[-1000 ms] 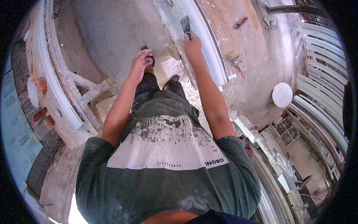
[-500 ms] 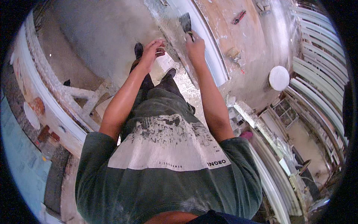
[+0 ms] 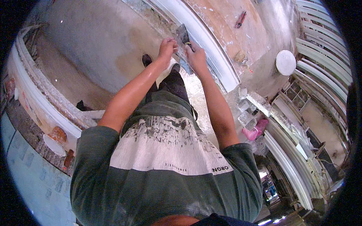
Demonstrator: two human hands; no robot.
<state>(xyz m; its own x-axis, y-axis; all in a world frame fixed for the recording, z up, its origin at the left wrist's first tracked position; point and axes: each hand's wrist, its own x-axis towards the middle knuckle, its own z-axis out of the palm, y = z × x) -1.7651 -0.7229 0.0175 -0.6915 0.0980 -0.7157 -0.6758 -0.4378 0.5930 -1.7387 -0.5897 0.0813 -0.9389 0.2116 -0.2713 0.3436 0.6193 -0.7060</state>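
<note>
My right hand (image 3: 197, 58) is wrapped round the handle of a putty knife (image 3: 183, 34) with a wide dark blade. The blade tilts up and to the left, over the near edge of a worktop. Close to its left is my left hand (image 3: 167, 49), fingers loosely bent and apart, with nothing visible in them. Just beyond my right hand runs a long white moulding strip (image 3: 215, 45). Dusty, rough residue covers the worktop edge under the blade. Whether the blade touches it, I cannot tell.
A red-and-black hand tool (image 3: 240, 19) and a crusty lump (image 3: 240, 57) lie on the stained board. Further right are a round white lid (image 3: 286, 63), stacked white strips (image 3: 320, 34) and a pink bag-like thing (image 3: 256, 130). A curved white-edged bench (image 3: 45, 90) stands at left.
My left hand has moved right, close to the putty knife, and its fingers are more bent. The blade now leans further left. The whole view has shifted a little.
</note>
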